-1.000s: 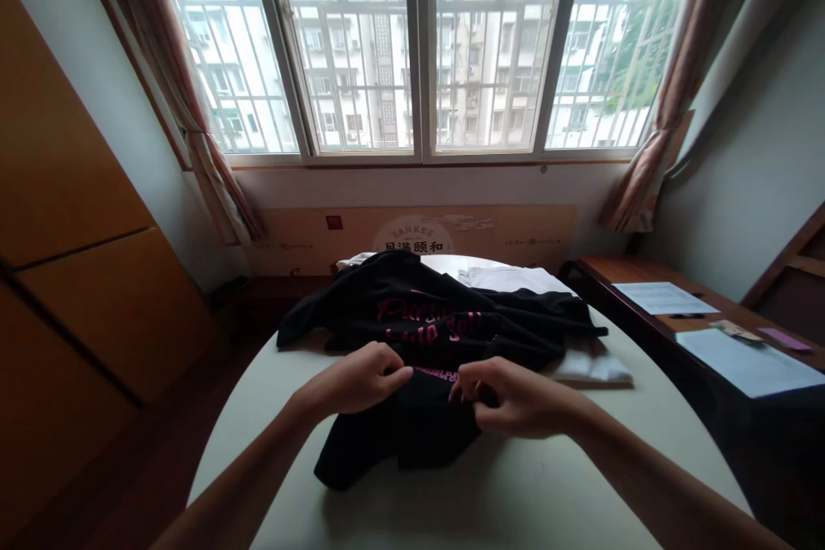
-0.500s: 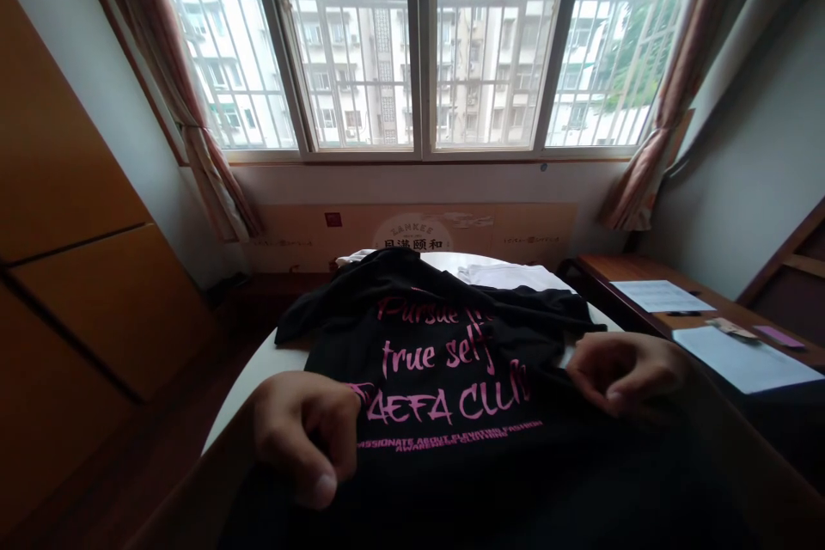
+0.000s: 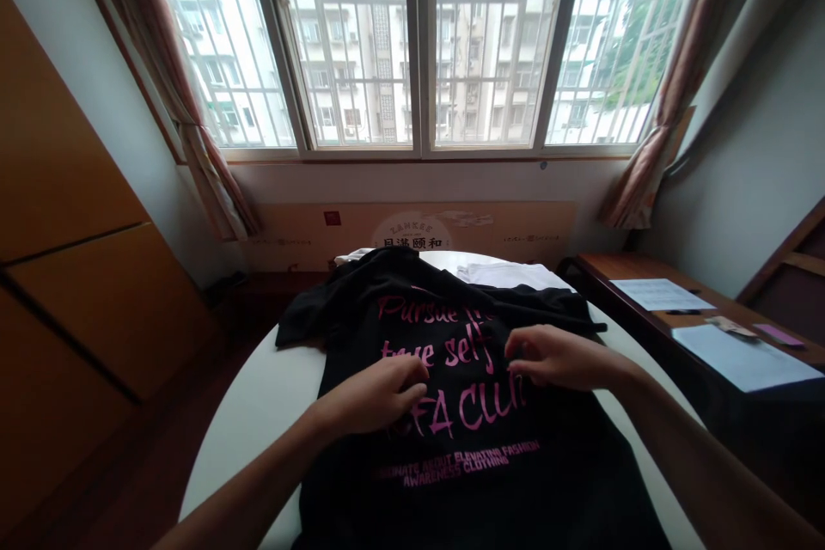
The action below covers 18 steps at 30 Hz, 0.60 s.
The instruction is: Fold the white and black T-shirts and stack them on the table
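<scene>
Black cotton, by the look of it — a shirt (image 3: 451,520) is lying spread over the round white table (image 3: 248,417), its far end bunching towards the window (image 3: 361,77), its near end running out of view at the bottom. Both hands are hanging low over the printed part. The left hand (image 3: 392,394) is curling, thumb close under the fingers, and is covering some letters; the right hand (image 3: 551,357) is bending its fingers a little past the lettering's middle, the grip looking narrow. Whether either is pinching cloth or merely touching it, I cannot tell.

Handling, in my judgement: soft cloth like this is wanting light, even contact, both hands working level and outward so that no side is dragging the other askew. The far creases are deserving most care — pressing there too hard would likely be shifting the whole piece.

Looks: pink brush-style lettering is filling the front, "true self" partly hidden, smaller block capitals sitting below. Nearer cloth is lying fairly smooth; the far part is rumpling into ridges, short sleeves spreading either side.
</scene>
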{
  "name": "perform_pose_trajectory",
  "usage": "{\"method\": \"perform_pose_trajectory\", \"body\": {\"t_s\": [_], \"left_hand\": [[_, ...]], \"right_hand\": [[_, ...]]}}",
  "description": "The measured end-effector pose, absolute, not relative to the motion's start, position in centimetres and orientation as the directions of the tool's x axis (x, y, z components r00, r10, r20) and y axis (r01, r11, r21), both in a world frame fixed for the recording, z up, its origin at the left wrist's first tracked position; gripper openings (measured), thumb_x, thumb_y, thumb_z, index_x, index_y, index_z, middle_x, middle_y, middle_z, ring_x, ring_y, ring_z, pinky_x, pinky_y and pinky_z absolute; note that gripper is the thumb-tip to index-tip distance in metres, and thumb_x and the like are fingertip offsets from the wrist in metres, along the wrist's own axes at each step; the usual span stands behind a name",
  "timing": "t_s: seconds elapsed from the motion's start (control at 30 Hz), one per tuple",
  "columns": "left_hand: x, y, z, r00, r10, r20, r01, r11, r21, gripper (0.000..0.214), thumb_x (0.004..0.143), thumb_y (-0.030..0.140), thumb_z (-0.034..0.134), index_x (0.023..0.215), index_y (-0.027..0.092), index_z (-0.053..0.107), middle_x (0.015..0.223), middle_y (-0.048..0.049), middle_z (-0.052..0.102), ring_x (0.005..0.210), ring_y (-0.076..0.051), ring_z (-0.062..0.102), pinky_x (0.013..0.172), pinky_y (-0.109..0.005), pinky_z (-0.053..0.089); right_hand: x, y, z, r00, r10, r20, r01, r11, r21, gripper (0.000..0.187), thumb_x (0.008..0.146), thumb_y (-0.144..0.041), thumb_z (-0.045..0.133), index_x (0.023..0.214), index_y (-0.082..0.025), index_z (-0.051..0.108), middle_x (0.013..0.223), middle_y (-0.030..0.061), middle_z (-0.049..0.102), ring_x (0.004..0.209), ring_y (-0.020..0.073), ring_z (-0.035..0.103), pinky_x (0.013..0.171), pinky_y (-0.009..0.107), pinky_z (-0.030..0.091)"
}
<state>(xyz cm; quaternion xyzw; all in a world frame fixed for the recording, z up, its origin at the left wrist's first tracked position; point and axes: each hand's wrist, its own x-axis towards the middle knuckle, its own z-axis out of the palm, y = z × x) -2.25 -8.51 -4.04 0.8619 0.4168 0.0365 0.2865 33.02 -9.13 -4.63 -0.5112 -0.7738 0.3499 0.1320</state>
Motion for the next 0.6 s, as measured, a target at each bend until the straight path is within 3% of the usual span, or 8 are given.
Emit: {"method": "perform_pose_trajectory", "body": {"t_s": [0.1,0.17,0.23,0.37,0.47,0.6], "left_hand": [[-1.8,-8.6,-6.4,0.622,0.779,-0.082,0.758,-0.572,0.313,0.067,0.106,0.047,0.05,0.163,0.014,0.041,0.175,-0.0201,0.025,0.163,-0.036,0.023,0.13,-0.058,0.023],[-2.0,-8.8,-7.6,0.636,0.759,-0.135,0.765,-0.598,0.239,0.081,0.107,0.058,0.042,0.17,0.011,0.024,0.177,-0.0212,0.01,0.165,-0.036,0.007,0.132,-0.06,0.013],[-2.3,-9.1,-8.1,0.66,0.729,-0.18,0.75,-0.627,0.211,0.093,0.105,0.071,0.036,0.172,0.01,0.015,0.176,-0.0212,0.005,0.165,-0.036,0.004,0.131,-0.063,0.007],[-2.9,-9.9,-7.7,0.683,0.69,-0.24,0.73,-0.652,0.205,0.112,0.094,0.086,0.043,0.173,0.016,0.005,0.176,-0.0201,0.0,0.164,-0.044,0.0,0.124,-0.077,-0.001],[-3.3,-10.3,-7.4,0.704,0.664,-0.252,0.71,-0.669,0.222,0.12,0.089,0.09,0.048,0.173,0.018,0.002,0.175,-0.0215,-0.001,0.163,-0.048,-0.003,0.121,-0.08,-0.002],[-3.9,-11.5,-7.6,0.742,0.618,-0.261,0.67,-0.702,0.242,0.124,0.084,0.091,0.055,0.173,0.022,0.004,0.176,-0.0217,0.001,0.162,-0.051,-0.002,0.119,-0.082,-0.004]], "right_hand": [[32.9,-6.9,-6.4,-0.308,0.934,0.183,0.721,0.354,-0.596,0.044,0.101,-0.05,0.062,0.133,-0.02,0.067,0.115,0.0104,0.077,0.104,0.027,0.072,0.091,0.04,0.057],[33.3,-5.1,-8.3,-0.227,0.944,0.24,0.779,0.323,-0.537,0.054,0.102,-0.047,0.06,0.148,-0.019,0.059,0.143,0.0155,0.068,0.132,0.0323,0.063,0.113,0.049,0.048],[33.8,-3.5,-10.2,-0.15,0.97,0.189,0.854,0.223,-0.469,0.059,0.104,-0.047,0.055,0.155,-0.018,0.052,0.16,0.0181,0.054,0.149,0.0357,0.048,0.124,0.058,0.035],[35.1,-1.7,-12.4,-0.038,0.997,0.06,0.933,0.057,-0.356,0.064,0.11,-0.054,0.037,0.162,-0.017,0.044,0.172,0.0167,0.036,0.162,0.0384,0.025,0.127,0.072,0.014],[36.2,-0.9,-12.7,0.013,0.998,0.066,0.937,0.011,-0.348,0.068,0.111,-0.055,0.026,0.165,-0.017,0.04,0.173,0.0155,0.033,0.163,0.0355,0.024,0.128,0.066,0.018],[38.2,1.0,-12.4,0.103,0.979,0.175,0.938,-0.037,-0.344,0.065,0.11,-0.05,0.029,0.165,-0.017,0.043,0.17,0.0154,0.04,0.158,0.0383,0.035,0.125,0.063,0.03]]}}
